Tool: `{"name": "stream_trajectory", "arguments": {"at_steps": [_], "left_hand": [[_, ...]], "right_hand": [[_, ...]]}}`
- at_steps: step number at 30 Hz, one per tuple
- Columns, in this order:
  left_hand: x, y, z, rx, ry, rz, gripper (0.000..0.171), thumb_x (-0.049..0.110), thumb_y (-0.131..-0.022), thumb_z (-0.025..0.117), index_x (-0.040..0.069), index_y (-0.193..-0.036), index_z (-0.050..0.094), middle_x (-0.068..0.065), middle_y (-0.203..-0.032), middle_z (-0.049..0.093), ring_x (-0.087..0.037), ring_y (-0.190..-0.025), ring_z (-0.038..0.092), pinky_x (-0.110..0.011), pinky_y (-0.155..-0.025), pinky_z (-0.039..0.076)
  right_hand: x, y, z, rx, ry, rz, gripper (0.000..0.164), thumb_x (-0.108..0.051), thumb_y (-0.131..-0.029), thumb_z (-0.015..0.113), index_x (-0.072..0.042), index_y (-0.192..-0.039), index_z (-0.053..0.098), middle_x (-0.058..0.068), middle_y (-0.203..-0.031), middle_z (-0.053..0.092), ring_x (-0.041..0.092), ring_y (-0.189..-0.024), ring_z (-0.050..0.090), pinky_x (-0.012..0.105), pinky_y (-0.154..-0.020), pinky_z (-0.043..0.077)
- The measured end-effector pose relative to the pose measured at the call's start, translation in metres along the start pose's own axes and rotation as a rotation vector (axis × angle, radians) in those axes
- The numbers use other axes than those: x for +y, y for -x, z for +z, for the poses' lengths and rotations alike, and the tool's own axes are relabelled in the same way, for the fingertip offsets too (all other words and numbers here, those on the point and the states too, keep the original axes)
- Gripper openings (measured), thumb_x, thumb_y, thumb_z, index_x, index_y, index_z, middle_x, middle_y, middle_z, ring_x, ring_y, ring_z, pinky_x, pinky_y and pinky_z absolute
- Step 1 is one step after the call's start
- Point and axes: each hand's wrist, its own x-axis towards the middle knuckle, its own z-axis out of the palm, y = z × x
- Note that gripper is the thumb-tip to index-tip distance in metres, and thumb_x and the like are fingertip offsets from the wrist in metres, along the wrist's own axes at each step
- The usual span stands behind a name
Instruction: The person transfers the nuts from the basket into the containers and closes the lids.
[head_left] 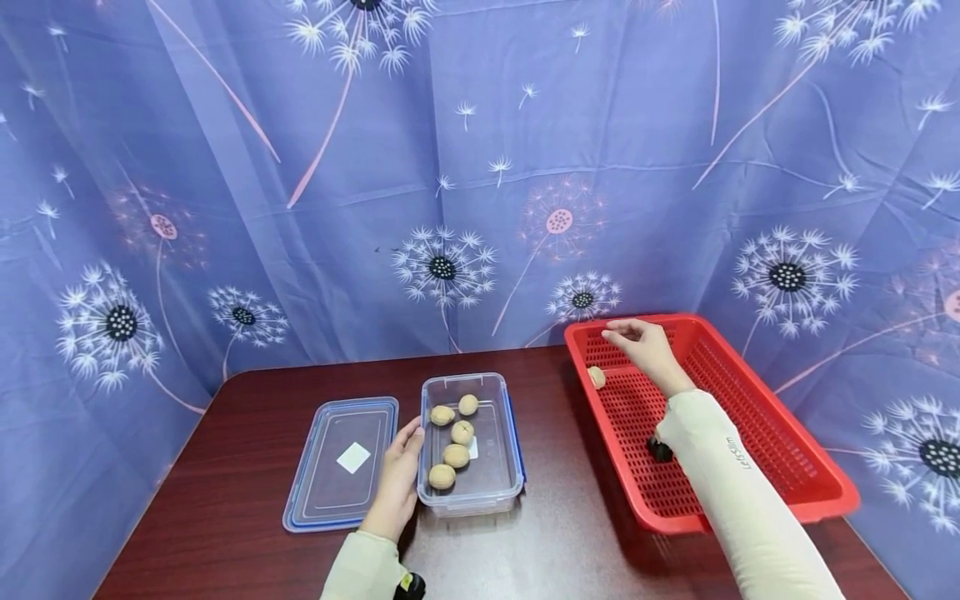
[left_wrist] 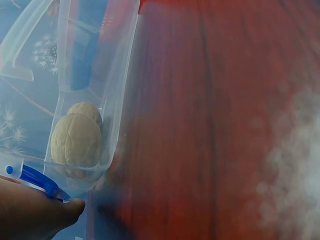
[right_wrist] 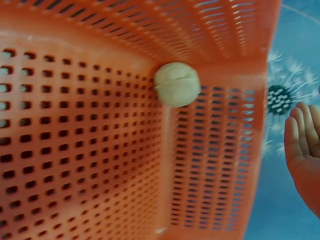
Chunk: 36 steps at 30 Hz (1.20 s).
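Pale sleeves [head_left: 765, 508] come nearest; the left hand [head_left: 400, 475], fingers fairly straight, touches the clear container [head_left: 498, 475] of five walnuts [head_left: 457, 456]; the loosely spread right hand [head_left: 648, 354] hangs over the red basket [head_left: 776, 446], near one far-left walnut [head_left: 597, 377].

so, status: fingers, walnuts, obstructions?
Left fingers touching clear box. Right fingers near red basket, nothing visibly held. Five walnuts boxed, one walnut visible in basket. No obstruction evident.
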Motion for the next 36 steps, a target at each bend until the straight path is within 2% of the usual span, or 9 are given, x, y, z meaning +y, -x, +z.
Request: {"name": "stream_trajectory", "arguments": {"at_steps": [5,13,18,27,36], "left_hand": [[-0.003,-0.002,-0.002,0.005,-0.012,0.002,0.046,0.020,-0.105,0.039,-0.003,-0.144,0.036,-0.027,-0.144,0.040,-0.034,-0.128,0.042,-0.045,-0.108,0.035],[-0.003,-0.002,-0.002,0.006,-0.005,-0.004,0.046,0.021,-0.105,0.039,-0.002,-0.144,0.036,-0.027,-0.144,0.040,-0.035,-0.129,0.042,-0.046,-0.109,0.035],[-0.003,-0.002,-0.002,0.005,0.001,-0.003,0.045,0.020,-0.105,0.039,-0.003,-0.144,0.037,-0.027,-0.143,0.041,-0.036,-0.129,0.042,-0.046,-0.109,0.035],[0.000,-0.002,-0.001,-0.004,0.019,0.003,0.045,0.019,-0.105,0.039,-0.003,-0.144,0.037,-0.028,-0.142,0.041,-0.037,-0.128,0.042,-0.046,-0.108,0.035],[-0.001,0.000,-0.001,-0.008,0.013,0.004,0.046,0.020,-0.105,0.039,-0.003,-0.144,0.036,-0.028,-0.143,0.040,-0.036,-0.128,0.042,-0.046,-0.108,0.035]], "right_hand": [[0.019,-0.001,0.006,-0.011,0.051,0.014,0.042,-0.025,-0.096,0.060,0.006,-0.124,0.059,0.025,-0.118,0.063,0.036,-0.110,0.058,0.034,-0.087,0.048],[0.035,0.002,0.012,-0.049,0.135,0.071,0.039,-0.021,-0.097,0.060,0.008,-0.123,0.058,0.029,-0.116,0.061,0.040,-0.106,0.058,0.045,-0.084,0.051],[0.049,-0.001,0.015,-0.076,0.115,0.108,0.042,-0.021,-0.096,0.061,0.010,-0.124,0.056,0.030,-0.119,0.059,0.040,-0.108,0.057,0.044,-0.086,0.049],[0.057,0.000,0.021,-0.190,0.088,0.173,0.043,-0.019,-0.095,0.061,0.011,-0.125,0.055,0.030,-0.122,0.057,0.038,-0.109,0.055,0.044,-0.087,0.048],[0.069,0.005,0.033,-0.204,0.043,0.266,0.042,-0.017,-0.092,0.064,0.012,-0.122,0.057,0.028,-0.120,0.059,0.035,-0.108,0.055,0.044,-0.091,0.047]]}}
